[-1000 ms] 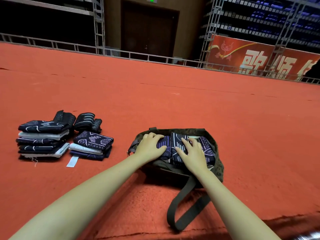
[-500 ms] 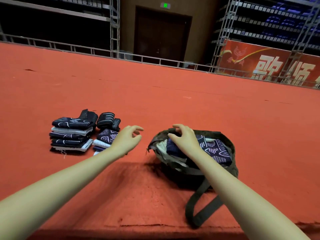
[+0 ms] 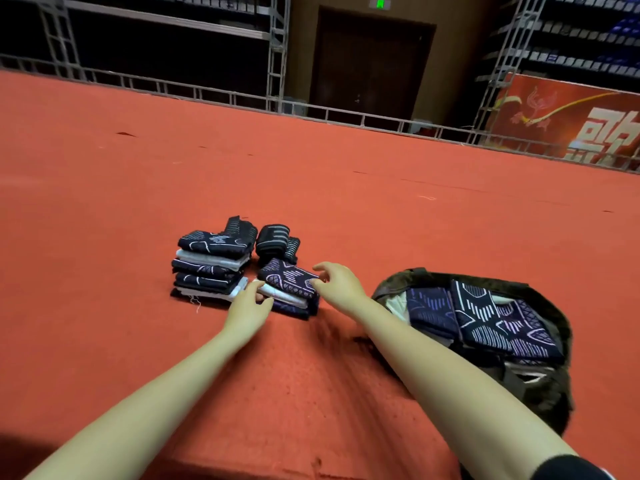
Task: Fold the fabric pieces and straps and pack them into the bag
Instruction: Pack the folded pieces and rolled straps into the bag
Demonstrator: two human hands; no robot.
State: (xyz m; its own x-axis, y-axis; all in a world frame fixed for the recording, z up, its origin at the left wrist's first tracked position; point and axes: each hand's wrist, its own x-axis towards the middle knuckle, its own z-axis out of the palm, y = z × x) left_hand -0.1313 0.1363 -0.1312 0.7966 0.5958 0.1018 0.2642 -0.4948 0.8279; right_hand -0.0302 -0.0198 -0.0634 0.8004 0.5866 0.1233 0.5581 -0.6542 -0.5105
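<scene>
- The small stack of folded dark navy fabric pieces with pale line print (image 3: 289,287) lies on the red carpeted floor (image 3: 311,188), at about nine o'clock from the olive-green fabric bag (image 3: 554,386) and near it.
- We judge this stack soft, light and limp; the layers will likely slide or splay if lifted from the top alone, so we would clamp it from both short sides, low down, fingers under the bottom layer.
- Our left hand (image 3: 246,308) touches the stack's near-left edge, its fingers partly hidden; we cannot tell whether it grips yet.
- Our right hand (image 3: 341,284) reaches the stack's right corner, fingers spread and lightly curved, touching the top piece but not closed round it.
- At nine o'clock from this stack, just beside it, stands a taller pile of folded navy and white fabric (image 3: 209,268); at twelve o'clock sit dark rolled straps with grey stripes (image 3: 277,242).
- The bag lies open, with two folded patterned pieces (image 3: 485,320) packed side by side inside.
- Against half a second ago, our right hand has left the bag's rim and crossed to the stack, and our left has come down from hovering to its edge; a second ago both hands pressed fabric inside the bag.
</scene>
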